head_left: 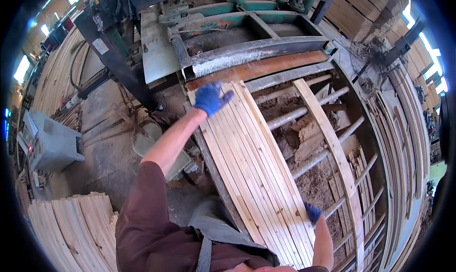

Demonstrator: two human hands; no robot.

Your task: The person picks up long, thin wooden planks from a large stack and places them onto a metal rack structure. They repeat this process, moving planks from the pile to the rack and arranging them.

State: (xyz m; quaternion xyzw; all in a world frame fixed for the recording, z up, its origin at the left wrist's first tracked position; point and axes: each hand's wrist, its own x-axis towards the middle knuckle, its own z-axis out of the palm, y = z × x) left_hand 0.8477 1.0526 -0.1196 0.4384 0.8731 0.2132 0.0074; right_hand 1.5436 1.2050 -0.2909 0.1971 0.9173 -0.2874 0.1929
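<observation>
A row of long, pale wooden strips (256, 163) lies side by side on a roller frame in front of me. My left hand (209, 99), in a blue glove, reaches over the far end of the row. Its fingers are stretched out and the thumb stands apart; it holds nothing. Against the right edge of the row, close to me, rests my right hand (313, 212), also gloved in blue. The strips' edge and the hand's own angle partly hide its fingers, so I cannot tell their grip.
Metal rollers (311, 163) cross the frame on the right, with a single board (332, 148) lying over them and sawdust underneath. Beyond the strips stands a metal machine frame (256, 51). Stacked boards (71, 231) sit at lower left, a grey control box (56, 141) farther left.
</observation>
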